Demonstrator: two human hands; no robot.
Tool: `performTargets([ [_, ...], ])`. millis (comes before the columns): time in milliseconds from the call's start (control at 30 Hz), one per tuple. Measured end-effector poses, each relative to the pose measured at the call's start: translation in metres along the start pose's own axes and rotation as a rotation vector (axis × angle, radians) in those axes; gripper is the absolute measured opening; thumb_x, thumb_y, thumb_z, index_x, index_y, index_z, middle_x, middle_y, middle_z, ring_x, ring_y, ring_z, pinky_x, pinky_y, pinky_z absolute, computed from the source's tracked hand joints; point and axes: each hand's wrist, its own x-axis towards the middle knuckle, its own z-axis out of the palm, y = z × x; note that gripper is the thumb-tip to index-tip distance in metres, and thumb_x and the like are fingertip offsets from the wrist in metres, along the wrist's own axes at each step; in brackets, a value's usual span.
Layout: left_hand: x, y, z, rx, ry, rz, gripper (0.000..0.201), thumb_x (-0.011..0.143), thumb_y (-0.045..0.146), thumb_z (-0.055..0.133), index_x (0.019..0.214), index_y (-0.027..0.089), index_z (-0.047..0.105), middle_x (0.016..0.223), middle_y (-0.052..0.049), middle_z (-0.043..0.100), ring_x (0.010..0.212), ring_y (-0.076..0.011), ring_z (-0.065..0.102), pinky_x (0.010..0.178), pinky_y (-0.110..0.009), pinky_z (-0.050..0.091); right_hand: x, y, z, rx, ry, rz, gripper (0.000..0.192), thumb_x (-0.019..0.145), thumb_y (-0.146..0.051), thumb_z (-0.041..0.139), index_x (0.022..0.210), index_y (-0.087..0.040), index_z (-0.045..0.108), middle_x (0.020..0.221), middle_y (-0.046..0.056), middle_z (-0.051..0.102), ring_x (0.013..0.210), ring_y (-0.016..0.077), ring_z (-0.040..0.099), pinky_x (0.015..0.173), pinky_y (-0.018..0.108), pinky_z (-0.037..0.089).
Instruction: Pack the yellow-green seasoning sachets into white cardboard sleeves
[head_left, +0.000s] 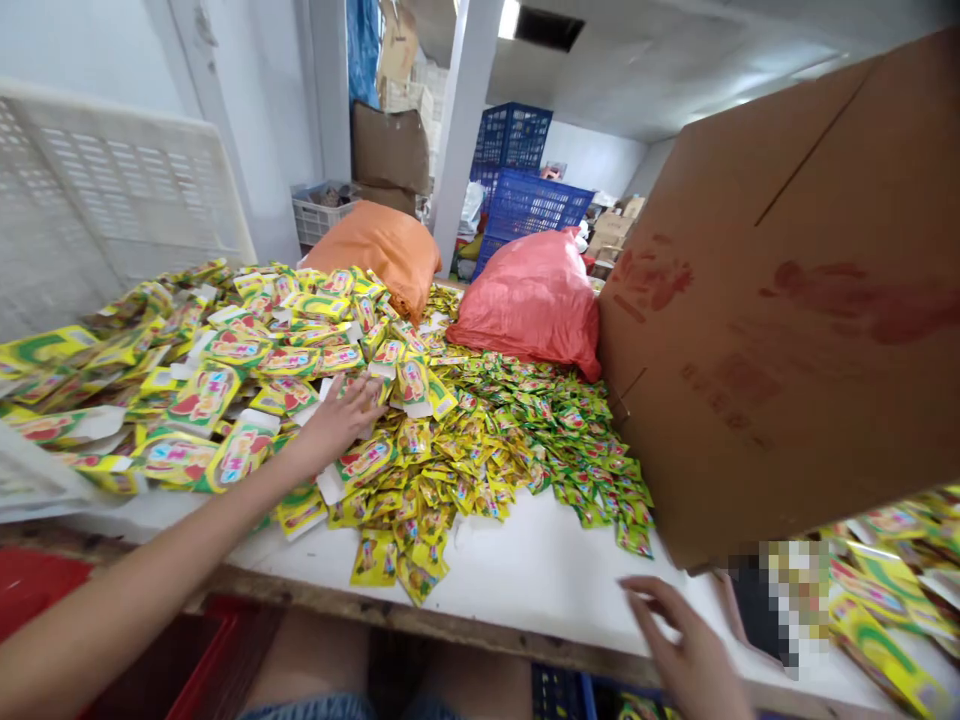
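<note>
My left hand (341, 415) reaches forward and rests on a heap of large yellow-green printed pouches (225, 370), fingers spread over one pouch. It grips nothing that I can see. Beside that heap lies a pile of small yellow-green sachets (510, 440) spread over the white table (525, 570). My right hand (686, 650) hovers low over the table's front edge, fingers apart and empty, just below a big tilted cardboard box (787, 300).
An orange sack (382, 250) and a pink sack (532, 300) lie at the back of the table. Blue crates (525, 190) stand behind them. A white plastic crate (97, 200) leans at the left. More pouches (892, 590) lie at the right.
</note>
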Motion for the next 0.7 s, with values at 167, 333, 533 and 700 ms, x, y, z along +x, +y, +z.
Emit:
performTargets([
  [167,0.013,-0.007,0.0,0.082,-0.089,0.074,0.052,0.074,-0.003,0.046,0.117,0.024,0.054,0.137,-0.013,0.041,0.123,-0.0303,0.04,0.095,-0.048,0.032,0.044,-0.075,0.098,0.117,-0.181,0.025,0.027,0.08,-0.04,0.043,0.083,-0.021,0.06,0.087,0.006,0.068,0.073,0.0201,0.063,0.069,0.029,0.048],
  [333,0.028,-0.01,-0.006,0.094,-0.145,0.166,0.043,0.075,0.0,0.049,0.109,0.023,0.061,0.137,-0.011,0.042,0.119,-0.03,0.043,0.089,-0.044,0.035,0.086,-0.09,0.137,0.017,-0.105,0.189,0.028,0.075,-0.041,0.052,0.091,-0.018,0.056,0.085,0.011,0.067,0.079,0.0263,0.063,0.069,0.034,0.044],
  [533,0.045,-0.012,0.004,0.11,-0.103,0.247,0.036,0.075,0.001,0.051,0.103,0.021,0.063,0.134,-0.009,0.047,0.114,-0.025,0.047,0.091,-0.04,0.034,0.095,-0.08,0.162,0.115,-0.074,0.302,0.049,0.065,-0.039,0.063,0.105,-0.015,0.046,0.085,0.01,0.065,0.077,0.0252,0.063,0.064,0.031,0.045],
  [700,0.053,-0.013,0.004,0.088,-0.007,0.219,0.043,0.075,-0.002,0.046,0.108,0.022,0.058,0.13,-0.01,0.05,0.116,-0.0259,0.045,0.093,-0.04,0.031,0.072,-0.057,0.145,0.329,-0.101,0.247,0.038,0.065,-0.035,0.06,0.097,-0.017,0.052,0.067,0.001,0.064,0.06,0.0175,0.061,0.054,0.025,0.045],
])
